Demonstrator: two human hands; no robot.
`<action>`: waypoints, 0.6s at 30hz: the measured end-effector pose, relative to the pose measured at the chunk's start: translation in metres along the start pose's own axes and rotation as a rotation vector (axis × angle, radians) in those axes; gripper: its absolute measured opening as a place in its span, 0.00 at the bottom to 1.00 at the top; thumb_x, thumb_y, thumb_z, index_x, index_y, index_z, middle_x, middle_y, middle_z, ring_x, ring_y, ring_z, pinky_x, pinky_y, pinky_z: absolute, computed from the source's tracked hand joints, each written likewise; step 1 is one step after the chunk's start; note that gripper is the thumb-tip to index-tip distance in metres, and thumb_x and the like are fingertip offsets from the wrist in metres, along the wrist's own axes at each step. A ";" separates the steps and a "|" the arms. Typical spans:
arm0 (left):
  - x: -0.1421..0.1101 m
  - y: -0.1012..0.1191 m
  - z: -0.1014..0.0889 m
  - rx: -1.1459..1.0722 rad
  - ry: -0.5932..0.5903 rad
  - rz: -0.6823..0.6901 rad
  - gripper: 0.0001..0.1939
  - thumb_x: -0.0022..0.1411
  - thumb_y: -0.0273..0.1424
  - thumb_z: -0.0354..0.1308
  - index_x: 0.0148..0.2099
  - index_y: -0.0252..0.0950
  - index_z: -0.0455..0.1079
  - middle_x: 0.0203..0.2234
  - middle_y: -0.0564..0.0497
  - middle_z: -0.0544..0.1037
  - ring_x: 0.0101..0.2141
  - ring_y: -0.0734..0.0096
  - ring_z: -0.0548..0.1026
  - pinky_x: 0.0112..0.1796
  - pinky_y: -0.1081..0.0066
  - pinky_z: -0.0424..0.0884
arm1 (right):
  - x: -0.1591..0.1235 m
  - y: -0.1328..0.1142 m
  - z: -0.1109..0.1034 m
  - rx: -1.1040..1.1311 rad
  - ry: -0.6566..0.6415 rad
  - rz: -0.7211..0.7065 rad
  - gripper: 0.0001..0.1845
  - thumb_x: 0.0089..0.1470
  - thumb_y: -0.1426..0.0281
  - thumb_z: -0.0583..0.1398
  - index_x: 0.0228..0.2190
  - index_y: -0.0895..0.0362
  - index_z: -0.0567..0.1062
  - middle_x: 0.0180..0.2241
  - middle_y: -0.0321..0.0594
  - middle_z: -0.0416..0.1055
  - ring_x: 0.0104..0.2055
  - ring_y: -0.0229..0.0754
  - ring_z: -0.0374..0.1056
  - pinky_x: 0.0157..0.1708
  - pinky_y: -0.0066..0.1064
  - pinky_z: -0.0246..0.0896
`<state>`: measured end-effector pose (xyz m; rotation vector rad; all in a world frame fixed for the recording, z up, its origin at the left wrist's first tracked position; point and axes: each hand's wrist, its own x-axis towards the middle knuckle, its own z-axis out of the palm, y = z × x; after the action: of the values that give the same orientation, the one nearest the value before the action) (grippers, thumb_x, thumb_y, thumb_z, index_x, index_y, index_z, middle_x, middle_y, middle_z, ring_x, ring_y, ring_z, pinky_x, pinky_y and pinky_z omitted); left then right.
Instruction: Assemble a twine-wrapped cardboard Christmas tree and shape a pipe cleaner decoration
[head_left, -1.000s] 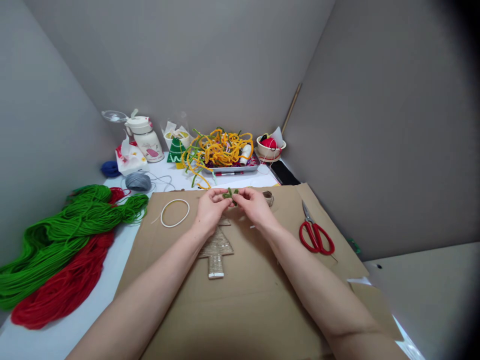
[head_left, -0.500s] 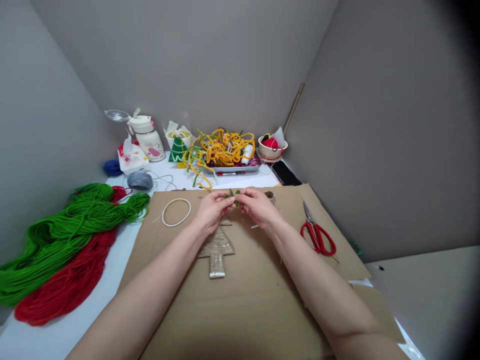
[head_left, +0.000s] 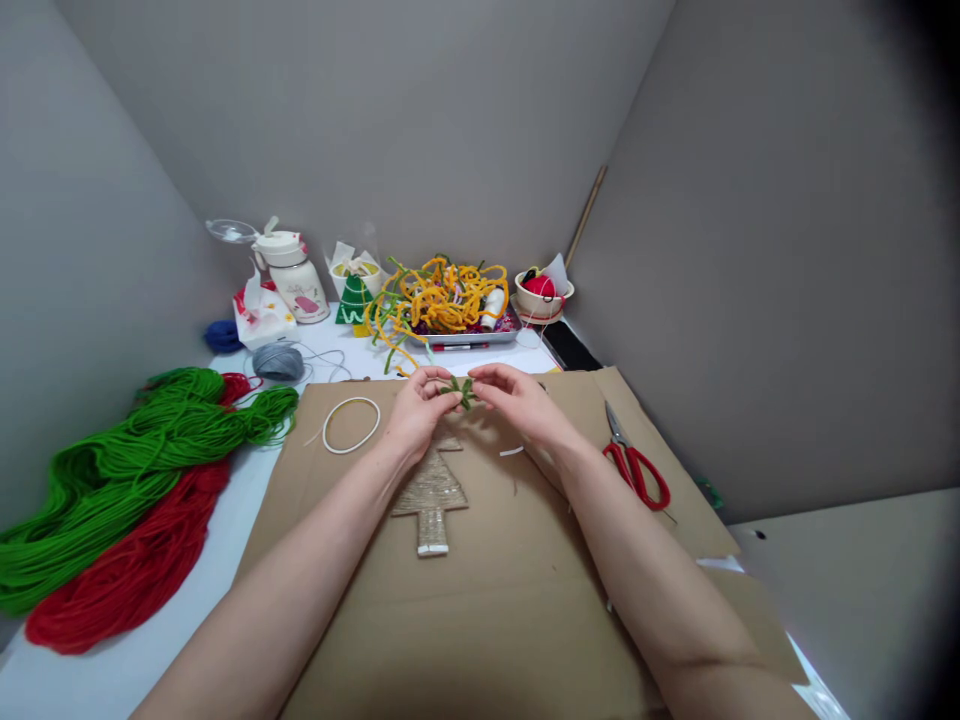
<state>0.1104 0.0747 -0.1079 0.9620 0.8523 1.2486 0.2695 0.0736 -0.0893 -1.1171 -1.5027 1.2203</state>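
Note:
A small dark green, fuzzy, star-like piece (head_left: pixel 461 393) with several short points is held up over the far part of the cardboard. My left hand (head_left: pixel 421 410) pinches its left side between thumb and fingers. From the other side my right hand (head_left: pixel 517 402) has its thumb and forefinger at the piece's right points, the rest of its fingers curled. Below them on the cardboard lies a tree shape (head_left: pixel 430 490) wrapped in brown twine, its trunk tipped with white; the left hand and wrist cover part of its top.
Red-handled scissors (head_left: pixel 636 475) lie on the cardboard sheet (head_left: pixel 480 630) at right, a roll of white-edged tape (head_left: pixel 326 437) at left. Green yarn (head_left: pixel 142 450) and red yarn (head_left: pixel 142 570) spread along the left. Behind are a tray (head_left: pixel 465 338) of yellow strands, a bottle (head_left: pixel 297 285) and a bowl (head_left: pixel 541 310).
The right hand has shifted slightly right and its fingers have loosened, so more of the green piece shows between the hands. The left hand keeps its pinch.

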 end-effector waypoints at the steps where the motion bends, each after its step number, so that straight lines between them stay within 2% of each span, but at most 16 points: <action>1: 0.001 0.001 0.000 -0.028 0.012 -0.008 0.18 0.42 0.24 0.64 0.37 0.35 0.63 0.21 0.57 0.72 0.21 0.78 0.70 0.28 0.75 0.63 | 0.000 0.000 0.000 -0.012 0.001 -0.009 0.14 0.46 0.65 0.60 0.36 0.57 0.72 0.35 0.39 0.71 0.35 0.36 0.66 0.33 0.27 0.61; 5: 0.002 0.003 -0.001 -0.103 0.076 -0.032 0.19 0.40 0.25 0.65 0.36 0.35 0.62 0.20 0.57 0.71 0.20 0.79 0.70 0.27 0.76 0.62 | -0.002 0.002 0.004 -0.149 0.007 -0.030 0.12 0.44 0.62 0.62 0.29 0.58 0.71 0.28 0.36 0.71 0.28 0.35 0.64 0.29 0.27 0.59; 8: 0.002 0.002 -0.001 -0.084 0.114 0.004 0.19 0.41 0.25 0.65 0.35 0.35 0.61 0.19 0.58 0.71 0.20 0.79 0.69 0.26 0.77 0.60 | -0.004 0.004 0.009 -0.248 0.022 -0.072 0.12 0.44 0.62 0.62 0.27 0.58 0.72 0.27 0.36 0.72 0.27 0.35 0.64 0.29 0.27 0.58; 15: 0.003 -0.003 0.000 0.018 0.197 0.128 0.17 0.45 0.25 0.62 0.36 0.36 0.59 0.20 0.58 0.71 0.21 0.79 0.69 0.25 0.77 0.60 | -0.008 0.008 0.030 -0.222 0.231 -0.157 0.09 0.49 0.66 0.58 0.29 0.58 0.75 0.30 0.39 0.74 0.30 0.38 0.67 0.32 0.29 0.60; 18: 0.002 -0.003 0.003 0.050 0.225 0.166 0.16 0.44 0.23 0.61 0.35 0.37 0.58 0.21 0.58 0.71 0.22 0.79 0.70 0.28 0.76 0.63 | -0.011 0.008 0.035 -0.225 0.269 -0.215 0.08 0.51 0.67 0.56 0.29 0.57 0.74 0.31 0.39 0.73 0.31 0.38 0.67 0.32 0.28 0.60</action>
<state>0.1147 0.0757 -0.1100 0.9591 0.9985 1.5053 0.2388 0.0573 -0.1029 -1.1783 -1.5309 0.7368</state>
